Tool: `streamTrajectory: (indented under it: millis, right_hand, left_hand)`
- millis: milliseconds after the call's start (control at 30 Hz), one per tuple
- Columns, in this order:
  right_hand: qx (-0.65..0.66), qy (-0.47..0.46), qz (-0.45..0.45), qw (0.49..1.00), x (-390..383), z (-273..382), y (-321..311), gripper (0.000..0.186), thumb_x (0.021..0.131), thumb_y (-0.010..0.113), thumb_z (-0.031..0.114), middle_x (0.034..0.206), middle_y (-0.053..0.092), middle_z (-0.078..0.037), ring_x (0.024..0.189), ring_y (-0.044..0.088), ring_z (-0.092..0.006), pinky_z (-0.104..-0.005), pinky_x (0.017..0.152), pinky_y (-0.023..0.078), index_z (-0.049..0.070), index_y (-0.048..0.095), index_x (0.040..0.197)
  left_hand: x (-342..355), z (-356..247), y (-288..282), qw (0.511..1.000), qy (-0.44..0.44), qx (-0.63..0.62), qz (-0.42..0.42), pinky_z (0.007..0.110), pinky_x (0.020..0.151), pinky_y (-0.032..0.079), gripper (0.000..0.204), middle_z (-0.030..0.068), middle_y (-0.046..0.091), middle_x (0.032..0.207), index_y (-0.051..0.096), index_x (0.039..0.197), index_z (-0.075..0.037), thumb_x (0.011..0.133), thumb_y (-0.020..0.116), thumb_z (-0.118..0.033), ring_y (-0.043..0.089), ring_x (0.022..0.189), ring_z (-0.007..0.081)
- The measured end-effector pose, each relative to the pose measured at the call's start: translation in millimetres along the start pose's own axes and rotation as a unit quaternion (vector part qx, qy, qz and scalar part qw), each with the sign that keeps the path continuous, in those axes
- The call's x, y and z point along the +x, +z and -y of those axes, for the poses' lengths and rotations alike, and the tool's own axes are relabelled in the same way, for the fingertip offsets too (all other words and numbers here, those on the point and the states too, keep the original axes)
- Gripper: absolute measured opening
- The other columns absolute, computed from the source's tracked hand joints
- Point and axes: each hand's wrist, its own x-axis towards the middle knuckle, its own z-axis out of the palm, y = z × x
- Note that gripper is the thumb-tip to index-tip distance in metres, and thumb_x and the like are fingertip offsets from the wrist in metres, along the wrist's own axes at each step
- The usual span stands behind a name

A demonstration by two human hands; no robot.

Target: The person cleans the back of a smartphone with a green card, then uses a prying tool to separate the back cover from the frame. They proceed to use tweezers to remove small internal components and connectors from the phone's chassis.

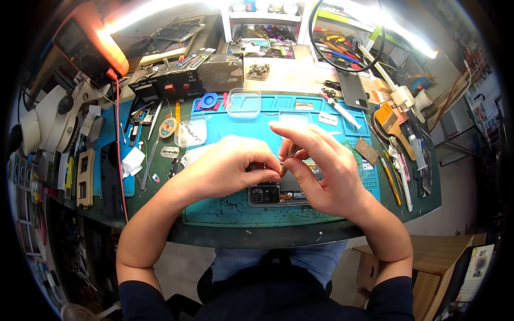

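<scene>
Meeting near the centre of the frame, the two hands work close together above an opened phone (pixel 292 197). The right hand (pixel 334 171) is grasping a small brownish ridged piece (pixel 282 170) between its thumb and its bent fingers, while its index finger arches over from the right. The left hand (pixel 227 163) has its thumb and fingers bent together just beside this piece; whether it also grips something, I cannot tell, because its fingertips are partly hidden.

The phone lies right below the fingertips, on the blue mat (pixel 230 215), and its black camera block (pixel 263 194) shows at the left end. The right hand covers the other end of the phone, so its full shape is not visible.

The mat is spread on a dark green surface (pixel 201 234). Above the hands, a clear plastic box (pixel 244 102) stands near a blue round disc (pixel 209 100), and a second clear box (pixel 191 134) is located to the left. In the left part of the frame there are a white crumpled tissue (pixel 132 162) and a red cable (pixel 119 150), and at upper left an orange multimeter (pixel 101 40). Toward the right side lie a white syringe (pixel 342 113), a wide brush (pixel 386 117) and a yellow thin tool (pixel 390 181)
</scene>
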Motion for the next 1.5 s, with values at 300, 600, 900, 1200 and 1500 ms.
streamTrajectory:
  millis: [300,600,900,1200,1500]
  right_hand:
    - [-0.066,-0.018,0.041,0.997,0,7,-13,0.041,0.087,0.077,0.001,0.093,0.068,-0.009,0.079,0.068,-0.0187,-0.0309,0.07,0.057,0.004,0.071,0.128]
    - [0.02,0.006,0.011,1.0,1,9,-7,0.05,0.087,0.072,-0.001,0.107,0.072,-0.012,0.086,0.071,-0.0258,-0.0342,0.07,0.059,0.011,0.067,0.135]
    - [0.047,0.033,0.006,0.998,-1,9,-3,0.051,0.087,0.071,-0.004,0.102,0.069,-0.01,0.085,0.067,-0.0197,-0.0328,0.077,0.055,0.005,0.065,0.137]
    - [0.035,0.009,0.02,0.999,3,15,-4,0.05,0.092,0.069,-0.003,0.108,0.068,-0.012,0.088,0.067,-0.0202,-0.0329,0.079,0.056,0.002,0.061,0.141]
    - [0.027,0.005,0.015,1.0,3,14,-3,0.056,0.088,0.066,-0.009,0.109,0.068,-0.014,0.086,0.068,-0.0249,-0.0359,0.075,0.059,0.006,0.061,0.142]
  left_hand:
    - [-1,-14,-10,0.999,-0.009,0.03,0.039,0.038,0.083,0.057,0.024,0.0114,0.074,0.102,0.071,0.116,-0.004,0.093,0.074,-0.011,0.072,0.093,0.0262]
    - [2,-22,3,0.98,-0.119,-0.154,-0.034,0.031,0.086,0.054,0.064,0.0089,0.071,0.113,0.054,0.145,-0.004,0.088,0.082,-0.011,0.067,0.097,0.0145]
    - [-3,-15,0,0.992,-0.072,-0.101,0.013,0.034,0.082,0.053,0.045,0.0099,0.068,0.106,0.06,0.123,0.0,0.087,0.084,-0.014,0.066,0.094,0.0197]
    - [-1,-12,6,0.996,0.008,-0.075,-0.04,0.038,0.081,0.056,0.04,0.0108,0.067,0.097,0.056,0.113,-0.001,0.087,0.082,-0.015,0.067,0.086,0.0257]
    - [-1,-15,6,0.988,-0.028,-0.153,-0.025,0.035,0.078,0.057,0.071,0.0081,0.064,0.094,0.047,0.148,-0.003,0.089,0.082,-0.016,0.066,0.084,0.0194]
